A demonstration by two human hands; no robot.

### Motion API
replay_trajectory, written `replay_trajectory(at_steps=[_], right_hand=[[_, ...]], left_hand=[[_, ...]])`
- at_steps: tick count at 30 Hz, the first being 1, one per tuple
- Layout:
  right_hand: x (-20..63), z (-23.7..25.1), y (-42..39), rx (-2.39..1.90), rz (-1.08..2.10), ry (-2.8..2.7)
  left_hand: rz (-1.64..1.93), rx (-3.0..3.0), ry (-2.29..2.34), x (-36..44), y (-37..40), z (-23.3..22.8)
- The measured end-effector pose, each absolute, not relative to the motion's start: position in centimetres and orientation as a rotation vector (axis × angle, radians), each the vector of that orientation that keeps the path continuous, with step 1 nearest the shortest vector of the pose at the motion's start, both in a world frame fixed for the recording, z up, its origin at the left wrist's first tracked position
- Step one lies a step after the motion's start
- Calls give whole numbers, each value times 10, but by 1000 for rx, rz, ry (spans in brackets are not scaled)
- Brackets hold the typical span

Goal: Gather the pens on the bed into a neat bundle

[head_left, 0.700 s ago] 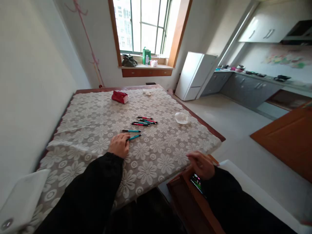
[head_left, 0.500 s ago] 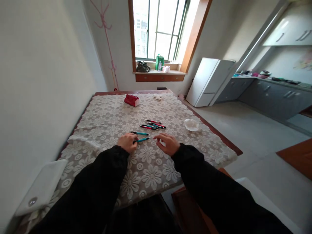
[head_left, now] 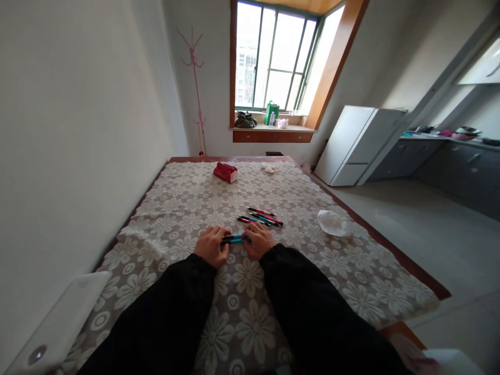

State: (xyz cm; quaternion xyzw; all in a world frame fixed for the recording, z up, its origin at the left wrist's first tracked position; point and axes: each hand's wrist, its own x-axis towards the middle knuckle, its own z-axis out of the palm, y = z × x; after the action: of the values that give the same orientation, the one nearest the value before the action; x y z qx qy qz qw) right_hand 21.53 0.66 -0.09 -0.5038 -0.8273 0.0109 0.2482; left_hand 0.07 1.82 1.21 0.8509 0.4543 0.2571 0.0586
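Two teal pens (head_left: 235, 239) with black grips lie side by side between my hands, low over the patterned tablecloth. My left hand (head_left: 213, 246) is closed on their left ends. On the right ends, the fingers of my right hand (head_left: 259, 241) are curled round them, hiding the tips. Just beyond my right hand is a loose group of pens, some red and black (head_left: 269, 220), some teal and black; it partly blocks the nearest ones.
A red tissue pack (head_left: 225, 172) sits farther back on the flowered tablecloth (head_left: 175, 208). To the right lies a crumpled white plastic piece (head_left: 332, 223). A white box-like object (head_left: 58, 323) stands at the near left, against the wall.
My right hand has come left and closed on the right ends of the two teal pens, which are now together. The view has shifted, so the scene sits lower and farther right.
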Motion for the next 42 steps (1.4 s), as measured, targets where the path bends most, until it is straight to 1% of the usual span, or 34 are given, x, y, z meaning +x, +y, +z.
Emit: replay_trajectory(at_steps=[3, 7, 14, 17, 20, 23, 29, 32, 35, 38, 42], right_hand=[[215, 1, 6, -1379, 60, -2214], [218, 2, 4, -1422, 86, -2173], [218, 2, 3, -1449, 176, -2202], [225, 5, 6, -1468, 58, -2137], [241, 4, 13, -1641, -62, -1890], [255, -5, 21, -1822, -33, -1731], [258, -19, 27, -1941, 129, -1889], [257, -11, 35, -1983, 118, -1897], [257, 1, 49, -2003, 184, -1949], [255, 8, 59, -1937, 205, -2049], [245, 9, 54, -1733, 156, -2120]], left_hand=[[780, 2524, 1408, -1, 19, 13], [694, 2422, 1473, -5, 21, 10], [714, 2403, 1377, -8, 25, 6], [721, 2413, 1333, -9, 27, 2], [726, 2398, 1318, -9, 29, 0], [698, 2408, 1311, -9, 29, 1], [644, 2419, 1285, -8, 27, 6], [637, 2427, 1283, -8, 27, 7], [625, 2438, 1251, -7, 26, 8], [641, 2445, 1262, -7, 26, 7], [767, 2446, 1441, -8, 27, 2]])
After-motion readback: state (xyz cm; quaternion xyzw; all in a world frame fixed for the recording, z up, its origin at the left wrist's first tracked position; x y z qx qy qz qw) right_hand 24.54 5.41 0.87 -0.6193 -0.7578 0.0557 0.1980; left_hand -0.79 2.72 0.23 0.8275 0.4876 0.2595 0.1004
